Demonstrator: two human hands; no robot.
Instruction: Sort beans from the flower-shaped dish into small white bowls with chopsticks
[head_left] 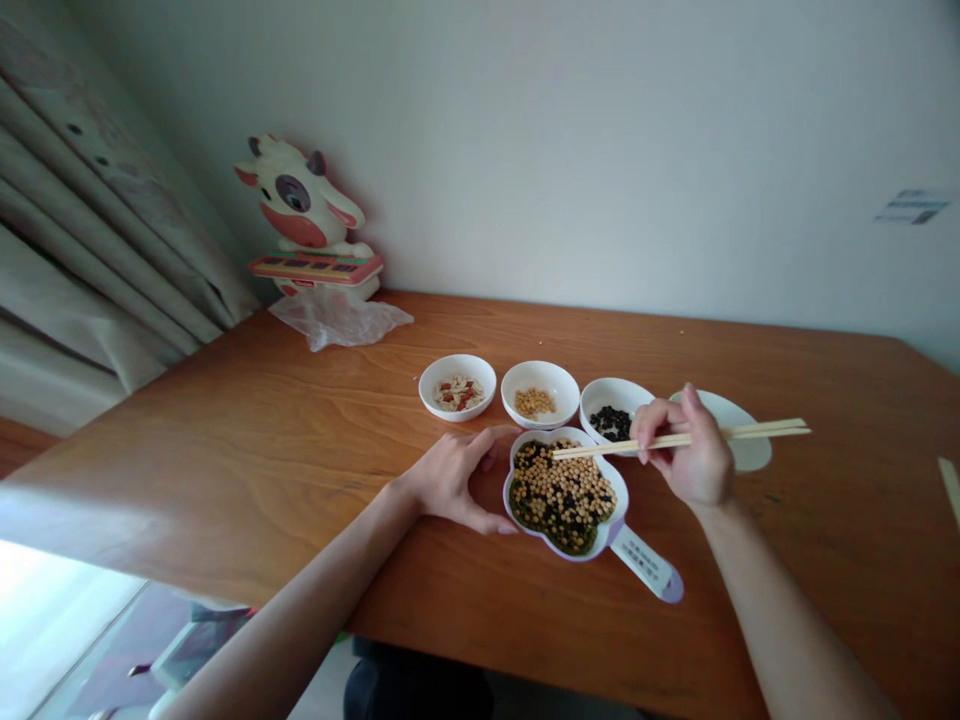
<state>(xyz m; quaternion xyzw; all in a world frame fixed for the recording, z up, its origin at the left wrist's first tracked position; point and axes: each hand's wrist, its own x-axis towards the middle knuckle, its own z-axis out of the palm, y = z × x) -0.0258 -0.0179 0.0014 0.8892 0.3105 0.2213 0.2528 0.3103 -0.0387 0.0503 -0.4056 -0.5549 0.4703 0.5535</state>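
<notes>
"What's near the front edge of the wooden table (pixel 187 430)?"
"A handled dish (pixel 620 500) of mixed beans (pixel 562 488), left hand (pixel 456 475) spread against its side."
"Right hand (pixel 696 458)?"
"Gripping chopsticks (pixel 615 448) over it. Toward the wall (pixel 600 150), three white bowls (pixel 566 385): reddish pieces (pixel 459 392), yellow beans (pixel 535 403), black beans (pixel 610 422)."

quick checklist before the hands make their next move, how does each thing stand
1. Right hand holding chopsticks: ok.
2. Chopstick tips over pan: ok.
3. Anything pinched between the tips: cannot tell, too small.
4. Left hand steadying pan: cannot tell; it curves around the left side, pressure not visible.
5. Only one kind of bean in pan: not ok; pale beans and dark beans are mixed.
6. Left bowl, middle bowl and right bowl upright: ok.
</notes>
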